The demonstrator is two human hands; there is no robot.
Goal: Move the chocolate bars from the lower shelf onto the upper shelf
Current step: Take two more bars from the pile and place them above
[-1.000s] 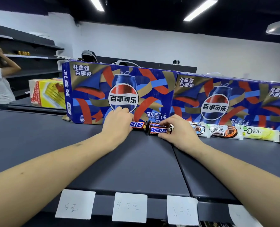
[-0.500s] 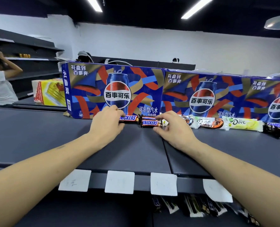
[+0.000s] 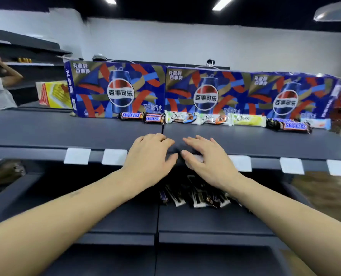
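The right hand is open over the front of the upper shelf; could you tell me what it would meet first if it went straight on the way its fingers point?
Probably the Dove bars at the foot of the Pepsi cartons. The right hand has bare upper shelf ahead until then, though depth is unclear.

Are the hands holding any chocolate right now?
No, both are empty. The left hand and right hand hover open-fingered over the upper shelf edge.

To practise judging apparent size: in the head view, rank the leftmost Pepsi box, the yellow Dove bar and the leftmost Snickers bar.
1. Leftmost Pepsi box
2. Yellow Dove bar
3. Leftmost Snickers bar
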